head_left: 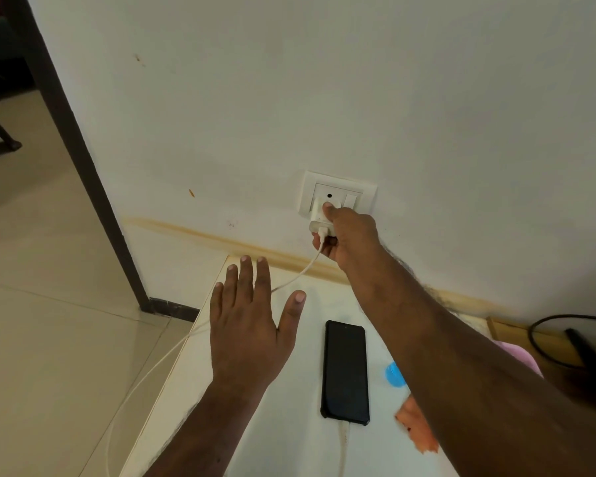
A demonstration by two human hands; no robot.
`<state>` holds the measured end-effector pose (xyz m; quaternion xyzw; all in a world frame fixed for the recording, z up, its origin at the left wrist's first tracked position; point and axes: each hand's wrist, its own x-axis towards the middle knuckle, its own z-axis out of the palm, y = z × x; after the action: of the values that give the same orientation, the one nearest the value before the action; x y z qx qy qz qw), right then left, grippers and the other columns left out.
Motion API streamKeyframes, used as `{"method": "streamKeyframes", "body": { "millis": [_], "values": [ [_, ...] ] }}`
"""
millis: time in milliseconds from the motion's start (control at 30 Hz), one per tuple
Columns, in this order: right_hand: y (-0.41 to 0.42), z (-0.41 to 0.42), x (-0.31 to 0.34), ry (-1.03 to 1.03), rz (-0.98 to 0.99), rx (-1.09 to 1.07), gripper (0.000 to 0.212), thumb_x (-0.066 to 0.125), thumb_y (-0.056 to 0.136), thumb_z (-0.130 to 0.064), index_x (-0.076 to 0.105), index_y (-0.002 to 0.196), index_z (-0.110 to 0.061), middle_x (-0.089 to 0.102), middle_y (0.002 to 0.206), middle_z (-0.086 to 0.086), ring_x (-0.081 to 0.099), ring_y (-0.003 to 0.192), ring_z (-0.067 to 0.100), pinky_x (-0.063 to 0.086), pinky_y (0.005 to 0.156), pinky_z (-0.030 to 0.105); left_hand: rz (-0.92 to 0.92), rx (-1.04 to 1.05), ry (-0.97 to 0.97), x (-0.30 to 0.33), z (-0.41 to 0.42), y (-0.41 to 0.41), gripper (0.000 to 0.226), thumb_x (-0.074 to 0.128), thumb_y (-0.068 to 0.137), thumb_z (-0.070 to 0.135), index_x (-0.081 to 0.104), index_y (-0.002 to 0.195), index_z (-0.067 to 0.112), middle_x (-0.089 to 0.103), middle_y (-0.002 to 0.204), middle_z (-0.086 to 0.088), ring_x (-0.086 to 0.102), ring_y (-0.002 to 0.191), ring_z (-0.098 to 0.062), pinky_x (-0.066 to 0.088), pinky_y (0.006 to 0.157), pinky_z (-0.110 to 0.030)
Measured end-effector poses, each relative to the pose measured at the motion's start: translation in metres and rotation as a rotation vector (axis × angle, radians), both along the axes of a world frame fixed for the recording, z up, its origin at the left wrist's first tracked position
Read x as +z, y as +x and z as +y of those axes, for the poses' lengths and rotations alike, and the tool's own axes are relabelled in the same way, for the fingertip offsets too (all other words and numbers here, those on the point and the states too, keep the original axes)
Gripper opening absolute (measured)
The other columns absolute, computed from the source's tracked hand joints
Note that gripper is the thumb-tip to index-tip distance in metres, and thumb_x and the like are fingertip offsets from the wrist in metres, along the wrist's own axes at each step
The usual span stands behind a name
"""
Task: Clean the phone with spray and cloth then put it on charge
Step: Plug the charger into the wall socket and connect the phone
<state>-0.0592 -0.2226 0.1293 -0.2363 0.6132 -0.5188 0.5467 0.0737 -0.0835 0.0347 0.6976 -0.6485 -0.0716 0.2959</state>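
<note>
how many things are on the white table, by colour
black: 1, the phone
blue: 1, a round object partly hidden by the right arm
orange: 1, the cloth
pink: 1, an item partly hidden behind the arm
white: 1, the charger cable at the phone's near end
total: 5

Plain off-white painted wall w/ a few small orange marks, and a yellowish stain band running low across it to the right. Dark brown door-frame post at left edge of wall, w/ glossy beige floor tiles below and dim room beyond. White tabletop butts against wall; light soft and even.
</note>
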Motion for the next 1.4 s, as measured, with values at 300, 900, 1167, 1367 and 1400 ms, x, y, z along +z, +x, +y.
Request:
{"method": "streamKeyframes", "body": {
  "millis": [300, 900, 1167, 1367, 1400],
  "values": [
    [-0.011, 0.007, 0.015, 0.061, -0.038, 0.171, 0.039, 0.072, 0.090, -0.019, 0.057, 0.119, 0.002, 0.065, 0.112, 0.027, 0.067, 0.076, 0.034, 0.060, 0.056, 0.039, -0.003, -0.027, -0.027, 0.007, 0.004, -0.005, 0.083, 0.014, 0.095, 0.073, 0.023, 0.158, 0.020, 0.019, 0.165, -0.006, 0.012, 0.153, -0.024, 0.010, 0.123, -0.045],
    [-0.078, 0.037, 0.000, 0.021, 0.515, 0.150, 0.029, 0.070, 0.087, -0.038, 0.068, 0.089, -0.009, 0.074, 0.073, 0.005, 0.066, 0.054, 0.018, 0.055, 0.051, 0.029, 0.028, -0.339, -0.385, 0.017, 0.030, -0.039, 0.065, 0.035, 0.101, 0.054, 0.043, 0.149, 0.010, 0.039, 0.157, -0.011, 0.031, 0.148, -0.025, 0.029, 0.118, -0.047],
    [-0.068, 0.010, 0.001, -0.095, 1.105, 0.223, 0.065, 0.066, 0.069, -0.076, 0.068, 0.073, -0.011, 0.072, 0.071, 0.003, 0.071, 0.068, 0.024, 0.061, 0.068, 0.042, -0.083, -0.481, 0.022, 0.000, 0.039, -0.062, 0.074, 0.002, 0.094, 0.074, -0.011, 0.156, 0.035, -0.001, 0.167, 0.007, 0.005, 0.154, -0.017, 0.016, 0.123, -0.041],
    [-0.062, 0.005, -0.007, -0.141, 1.169, 0.178, 0.058, 0.063, 0.076, -0.072, 0.065, 0.066, -0.015, 0.069, 0.066, 0.001, 0.069, 0.066, 0.023, 0.056, 0.065, 0.034, -0.139, -0.486, 0.104, -0.015, 0.035, -0.062, 0.076, -0.010, 0.086, 0.080, -0.031, 0.147, 0.041, -0.024, 0.162, 0.009, -0.019, 0.151, -0.015, -0.005, 0.123, -0.037],
    [-0.062, 0.005, -0.007, -0.150, 1.162, 0.163, 0.055, 0.065, 0.076, -0.071, 0.061, 0.061, -0.018, 0.068, 0.065, 0.000, 0.068, 0.066, 0.022, 0.053, 0.061, 0.031, -0.135, -0.493, 0.112, -0.016, 0.035, -0.063, 0.076, -0.010, 0.085, 0.081, -0.033, 0.146, 0.042, -0.024, 0.162, 0.010, -0.019, 0.151, -0.015, -0.005, 0.123, -0.037]
  ]
}}
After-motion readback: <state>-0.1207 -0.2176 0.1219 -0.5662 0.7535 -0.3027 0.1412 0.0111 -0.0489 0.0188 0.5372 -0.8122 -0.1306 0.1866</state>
